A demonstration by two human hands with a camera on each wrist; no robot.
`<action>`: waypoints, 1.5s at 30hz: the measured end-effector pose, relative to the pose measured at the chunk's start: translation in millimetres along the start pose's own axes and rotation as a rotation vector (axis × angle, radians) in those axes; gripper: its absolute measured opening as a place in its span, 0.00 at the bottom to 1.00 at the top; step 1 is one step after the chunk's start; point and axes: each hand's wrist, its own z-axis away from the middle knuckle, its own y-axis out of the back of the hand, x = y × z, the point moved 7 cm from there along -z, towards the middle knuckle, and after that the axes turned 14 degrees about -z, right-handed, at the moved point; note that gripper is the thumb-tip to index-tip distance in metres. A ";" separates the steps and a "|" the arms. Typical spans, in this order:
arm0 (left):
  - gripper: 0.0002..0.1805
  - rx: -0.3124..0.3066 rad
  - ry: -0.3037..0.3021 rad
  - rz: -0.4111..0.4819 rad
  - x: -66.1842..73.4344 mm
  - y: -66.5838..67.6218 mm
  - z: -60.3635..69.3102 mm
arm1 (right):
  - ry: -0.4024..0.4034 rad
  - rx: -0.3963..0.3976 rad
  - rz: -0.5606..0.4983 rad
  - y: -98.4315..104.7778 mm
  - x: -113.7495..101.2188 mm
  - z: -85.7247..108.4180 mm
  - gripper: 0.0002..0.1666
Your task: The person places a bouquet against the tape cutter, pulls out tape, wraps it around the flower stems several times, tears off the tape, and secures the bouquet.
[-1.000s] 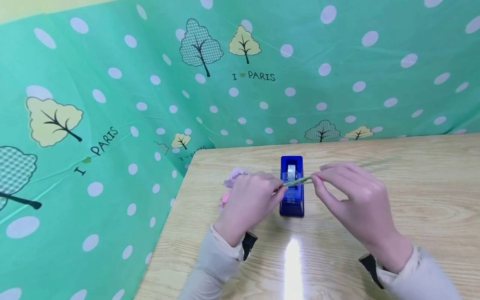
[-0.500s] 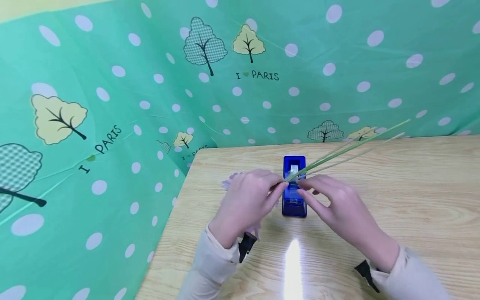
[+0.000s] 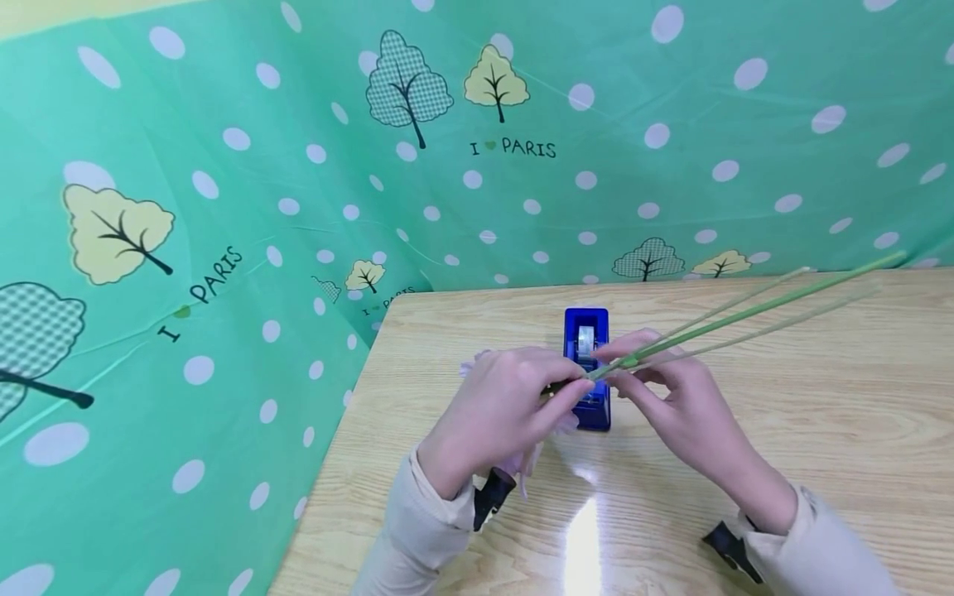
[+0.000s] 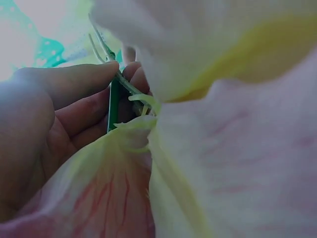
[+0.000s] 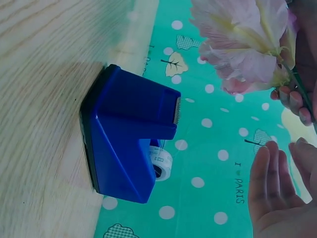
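Note:
My left hand (image 3: 514, 389) pinches a small bunch of green flower stems (image 3: 715, 319) between thumb and fingers. The stems slant up to the right, past my right hand (image 3: 681, 389). Pale pink flowers (image 4: 223, 139) on the bunch fill much of the left wrist view; from the head they are mostly hidden below my left hand. In the right wrist view the flower head (image 5: 242, 44) hangs by the left hand, while my right hand's fingers (image 5: 272, 173) are extended with the thumb apart. Whether they touch the stems is unclear.
A blue tape dispenser (image 3: 586, 331) with a tape roll (image 5: 161, 162) and a toothed cutter stands on the wooden table (image 3: 820, 414), just behind and under the hands. A green dotted cloth (image 3: 522, 215) hangs along the back and left edges.
The stems have swung into view and now reach farther right. My right hand has come closer to the left. Both hands shift slightly, with the flowers moving along under the left hand.

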 end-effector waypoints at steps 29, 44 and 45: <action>0.06 0.218 0.127 0.076 -7.2 2.6 -1.4 | -0.123 0.037 -0.085 -1.3 4.0 3.0 0.08; 0.06 0.242 0.145 -0.123 -4.7 -3.3 -4.3 | -0.235 -0.009 -0.102 -0.4 4.4 2.9 0.09; 0.07 0.242 0.144 -0.118 -4.8 -3.0 -4.3 | -0.229 -0.015 -0.092 0.1 4.3 2.7 0.09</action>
